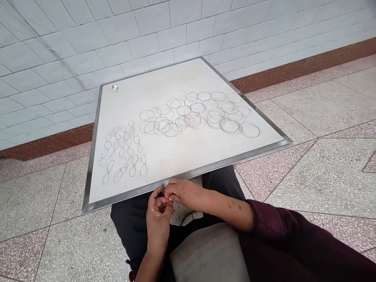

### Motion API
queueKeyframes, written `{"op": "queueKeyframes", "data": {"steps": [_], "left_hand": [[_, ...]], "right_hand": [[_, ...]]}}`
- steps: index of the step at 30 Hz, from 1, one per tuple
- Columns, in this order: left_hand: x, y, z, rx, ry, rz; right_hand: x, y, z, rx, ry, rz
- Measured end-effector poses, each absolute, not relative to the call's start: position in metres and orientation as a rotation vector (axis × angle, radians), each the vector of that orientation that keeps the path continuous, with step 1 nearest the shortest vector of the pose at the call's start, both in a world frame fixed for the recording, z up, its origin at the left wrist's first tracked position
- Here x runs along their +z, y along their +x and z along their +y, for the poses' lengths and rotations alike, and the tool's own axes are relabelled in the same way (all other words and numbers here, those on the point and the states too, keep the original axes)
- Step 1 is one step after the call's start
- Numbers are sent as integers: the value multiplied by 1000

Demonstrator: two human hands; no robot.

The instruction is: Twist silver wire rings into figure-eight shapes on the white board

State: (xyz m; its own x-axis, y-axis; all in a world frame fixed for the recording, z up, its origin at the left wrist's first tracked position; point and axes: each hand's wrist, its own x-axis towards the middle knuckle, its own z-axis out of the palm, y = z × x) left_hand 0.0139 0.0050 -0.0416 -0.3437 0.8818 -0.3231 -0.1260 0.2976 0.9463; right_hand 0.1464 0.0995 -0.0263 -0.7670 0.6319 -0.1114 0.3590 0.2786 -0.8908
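Just below the near edge of the white-topped table (188,149), my left hand (157,221) and my right hand (185,194) meet with fingers closed in a pinch. A short bit of thin wire (165,204) shows between them; most of it is hidden by my fingers. Many thin wire rings (230,125) lie overlapping across the middle and right of the tabletop. At the left, several wires twisted into figure eights (143,165) are spread in loose rows.
A metal rim (202,170) frames the table, whose near edge sits over my legs. At the far left corner lies a small white and red object (115,88). A white tiled wall (164,43) stands behind, and speckled floor tiles (331,172) surround the table.
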Motion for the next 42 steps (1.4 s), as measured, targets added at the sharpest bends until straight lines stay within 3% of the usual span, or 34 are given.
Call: {"op": "queueKeyframes", "data": {"steps": [10,42], "left_hand": [[-34,16,1,1283,743,1547],[-20,9,4,1347,691,1520]], "right_hand": [[-34,149,111,2024,-783,-1900],[-48,140,94,2153,-818,-1352]]}}
